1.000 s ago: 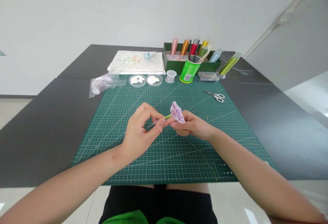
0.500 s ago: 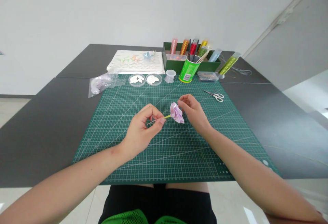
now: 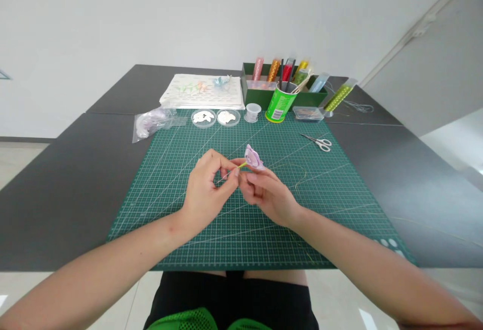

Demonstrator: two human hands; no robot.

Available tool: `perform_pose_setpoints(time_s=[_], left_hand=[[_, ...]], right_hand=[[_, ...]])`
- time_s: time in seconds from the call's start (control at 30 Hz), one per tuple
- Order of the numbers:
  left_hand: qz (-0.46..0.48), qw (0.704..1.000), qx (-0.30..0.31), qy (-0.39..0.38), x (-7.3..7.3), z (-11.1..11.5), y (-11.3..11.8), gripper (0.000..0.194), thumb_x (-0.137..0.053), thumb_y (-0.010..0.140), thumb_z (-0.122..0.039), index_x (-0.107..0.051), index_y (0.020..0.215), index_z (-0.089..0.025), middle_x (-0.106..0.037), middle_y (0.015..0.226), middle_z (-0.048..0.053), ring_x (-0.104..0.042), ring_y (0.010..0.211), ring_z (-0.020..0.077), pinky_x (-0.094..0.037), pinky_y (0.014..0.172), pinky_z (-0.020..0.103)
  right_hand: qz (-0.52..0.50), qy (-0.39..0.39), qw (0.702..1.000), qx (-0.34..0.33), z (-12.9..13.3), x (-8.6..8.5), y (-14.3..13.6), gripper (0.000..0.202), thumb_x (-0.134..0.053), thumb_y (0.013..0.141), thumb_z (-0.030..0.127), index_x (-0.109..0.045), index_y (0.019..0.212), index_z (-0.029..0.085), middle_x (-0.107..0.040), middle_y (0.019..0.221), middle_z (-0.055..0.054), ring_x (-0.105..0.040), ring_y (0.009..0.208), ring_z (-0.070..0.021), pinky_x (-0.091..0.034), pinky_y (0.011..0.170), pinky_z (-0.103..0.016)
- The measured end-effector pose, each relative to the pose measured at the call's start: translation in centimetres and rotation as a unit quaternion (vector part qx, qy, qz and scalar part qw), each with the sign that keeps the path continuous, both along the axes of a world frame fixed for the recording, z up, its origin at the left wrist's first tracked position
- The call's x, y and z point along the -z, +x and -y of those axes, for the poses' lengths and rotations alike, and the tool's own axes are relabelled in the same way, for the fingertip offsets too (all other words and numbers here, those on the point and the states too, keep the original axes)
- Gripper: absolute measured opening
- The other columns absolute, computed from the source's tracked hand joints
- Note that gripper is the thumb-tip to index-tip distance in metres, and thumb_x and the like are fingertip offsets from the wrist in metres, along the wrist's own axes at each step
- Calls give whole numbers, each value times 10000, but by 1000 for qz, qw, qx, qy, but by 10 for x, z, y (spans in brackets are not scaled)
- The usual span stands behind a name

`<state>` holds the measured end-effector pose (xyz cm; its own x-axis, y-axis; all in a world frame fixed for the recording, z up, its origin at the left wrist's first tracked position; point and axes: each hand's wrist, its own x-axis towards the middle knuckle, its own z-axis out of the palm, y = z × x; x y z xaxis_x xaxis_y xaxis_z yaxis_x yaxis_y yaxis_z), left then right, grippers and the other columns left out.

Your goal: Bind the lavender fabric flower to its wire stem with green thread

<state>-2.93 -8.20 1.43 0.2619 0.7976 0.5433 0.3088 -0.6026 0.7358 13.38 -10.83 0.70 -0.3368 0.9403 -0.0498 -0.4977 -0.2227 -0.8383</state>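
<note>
Over the middle of the green cutting mat [image 3: 211, 229], my left hand [image 3: 209, 181] pinches the thin stem of a pale purple flower [image 3: 253, 158]. The stem is yellow-green just below the petals, and a fine wire end shows under my left fingers. My right hand [image 3: 267, 189] is just below and right of the flower, its fingers bent and close to the stem beside my left fingertips. Whether the right fingers grip the stem or a thread is too small to tell. A thin, faint thread lies in loops on the mat right of my right hand.
White scissors [image 3: 323, 144] lie on the mat's right. Behind are two dishes of white pieces [image 3: 204, 117], a spool [image 3: 252, 112], a green can [image 3: 280, 103], and a green box [image 3: 309, 99]. A plastic bag [image 3: 151, 122] and white sheets [image 3: 204, 99] stand at the left.
My right hand has moved down and left from beside the petals to beneath the flower, near my left fingertips. The flower has shifted slightly left and up and tilts more upward.
</note>
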Motion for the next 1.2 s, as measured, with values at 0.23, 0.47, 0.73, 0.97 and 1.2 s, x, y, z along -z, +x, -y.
perform_pose_setpoints(time_s=[0.23,0.47,0.73,0.97,1.2], left_hand=[[-49,998,-11,23,3,2,3,181,-630,919,-118,-586,764,-202,-555,723,-40,-550,713,127,-435,694,288],[26,995,74,-64,3,-4,2,124,-683,904,-187,-663,784,-212,-619,744,-22,-568,724,135,-497,709,283],[114,946,167,-255,-3,-3,1,109,-730,863,-292,-712,813,-197,-694,712,2,-645,648,134,-548,633,273],[124,924,190,-309,-7,-1,1,214,-716,889,-378,-650,791,-199,-651,605,-22,-595,546,113,-506,543,245],[121,953,125,-247,-8,-10,-2,203,-668,911,-333,-604,771,-200,-627,604,-27,-556,550,103,-462,531,220]], right_hand=[[16,-32,996,77,-2,-2,2,197,-801,790,330,-701,909,208,-278,473,137,-129,412,-39,-92,422,-247],[18,-33,996,79,-6,0,6,207,-807,757,372,-718,784,188,-237,468,135,-117,412,-34,-92,424,-253],[20,2,999,50,-7,-2,13,161,-796,785,368,-755,771,213,-257,432,125,-124,398,-41,-97,407,-244],[12,24,999,38,-6,-1,12,120,-818,794,351,-800,833,239,-275,457,119,-138,413,-40,-96,408,-237],[151,63,974,155,-5,3,13,131,-786,831,365,-824,861,244,-370,463,85,-203,452,-67,-168,428,-247]])
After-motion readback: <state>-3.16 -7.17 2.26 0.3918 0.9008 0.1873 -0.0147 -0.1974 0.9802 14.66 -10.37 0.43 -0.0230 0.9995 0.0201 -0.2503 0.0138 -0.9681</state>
